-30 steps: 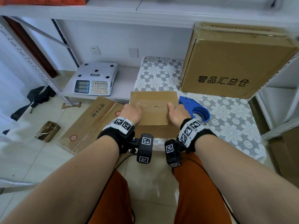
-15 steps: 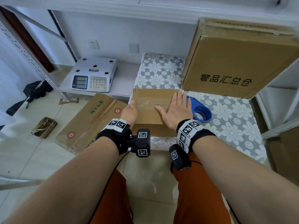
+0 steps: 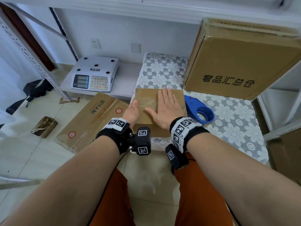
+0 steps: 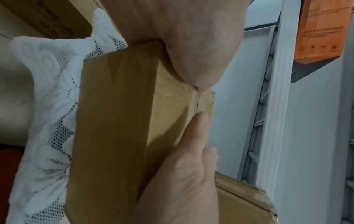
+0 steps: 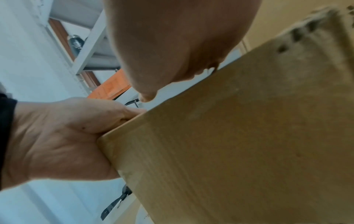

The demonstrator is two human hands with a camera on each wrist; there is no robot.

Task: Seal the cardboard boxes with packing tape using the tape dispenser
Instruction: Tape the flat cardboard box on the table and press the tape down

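On the small box, the right hand presses flat with fingers spread, the left hand clasps its left edge, the blue tape dispenser touches its right side, and behind stands the big box printed "睿品汇总仓".

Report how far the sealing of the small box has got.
Done: clear tape already lies across the top seam of the small box. In hand: the right hand presses flat on the taped top, while the left hand holds the box's left side, thumb on the end seam in the left wrist view. The blue tape dispenser lies set down beside it. Left: other seams cannot be judged; a flattened carton lies on the floor.
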